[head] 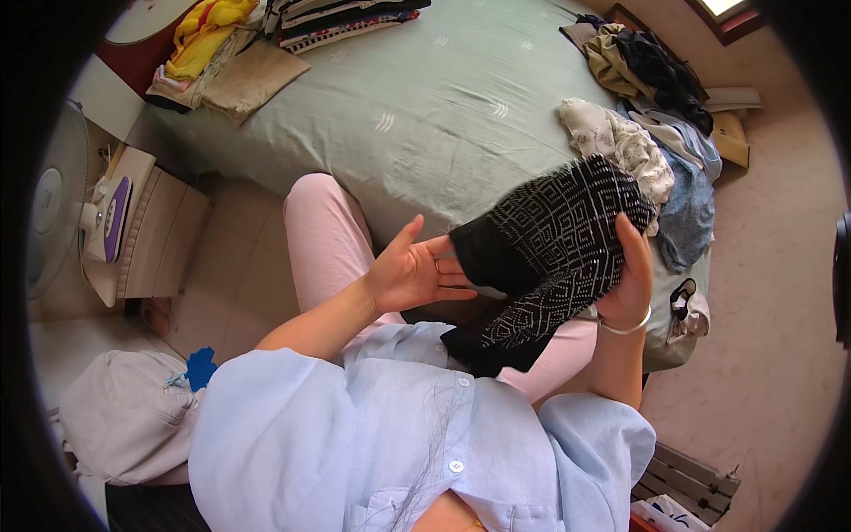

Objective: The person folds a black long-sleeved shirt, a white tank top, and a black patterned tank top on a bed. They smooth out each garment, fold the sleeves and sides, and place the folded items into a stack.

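A black garment with a white geometric pattern point(558, 233) hangs over my lap, at the near edge of the bed. My right hand point(628, 266) grips its right side, thumb on top and the other fingers hidden behind the cloth. Two plain black ends dangle on the left. My left hand point(419, 269) is turned palm up with the thumb spread. Its fingertips reach the upper black end, one partly behind it; no grip shows there.
On the pale green bed point(425, 113) lie folded clothes point(352, 23), beige folded cloth point(256, 76) and a yellow garment point(209, 30). Rumpled clothes point(671, 173) heap at the right edge. At left are a purple-and-white iron point(114, 219) and a fan point(53, 199).
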The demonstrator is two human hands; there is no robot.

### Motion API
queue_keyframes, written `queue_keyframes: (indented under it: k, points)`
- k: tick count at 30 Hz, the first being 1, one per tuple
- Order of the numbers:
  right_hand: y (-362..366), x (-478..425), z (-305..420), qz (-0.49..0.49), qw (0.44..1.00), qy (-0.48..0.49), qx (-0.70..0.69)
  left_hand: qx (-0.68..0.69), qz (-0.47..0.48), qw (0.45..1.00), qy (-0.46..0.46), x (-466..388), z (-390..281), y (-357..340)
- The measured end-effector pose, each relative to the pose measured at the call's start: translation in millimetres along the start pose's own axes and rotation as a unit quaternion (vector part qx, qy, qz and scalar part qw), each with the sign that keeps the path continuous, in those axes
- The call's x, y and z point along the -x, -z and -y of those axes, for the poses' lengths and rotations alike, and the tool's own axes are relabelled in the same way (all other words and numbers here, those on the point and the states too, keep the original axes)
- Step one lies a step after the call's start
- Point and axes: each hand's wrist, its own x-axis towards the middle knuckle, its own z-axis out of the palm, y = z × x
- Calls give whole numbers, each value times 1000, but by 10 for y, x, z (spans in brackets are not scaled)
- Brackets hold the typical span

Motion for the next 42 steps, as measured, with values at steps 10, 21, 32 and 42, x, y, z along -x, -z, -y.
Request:
queue_keyframes:
  k: [10, 21, 32, 42]
  points:
    - [229, 500, -113, -9, 998, 30, 55, -231, -173, 957, -10, -61, 91, -240]
    - [715, -140, 275, -132, 930, 129, 318, -466, -317, 744, -359, -527, -1288, -860]
    - [2674, -2094, -399, -175, 731, 121, 648, -721, -328, 548, -270, -1263, -2458, 769]
    - [2410, -613, -899, -171, 793, 166, 560, -830, -275, 391, -289, -525, -1585, 823]
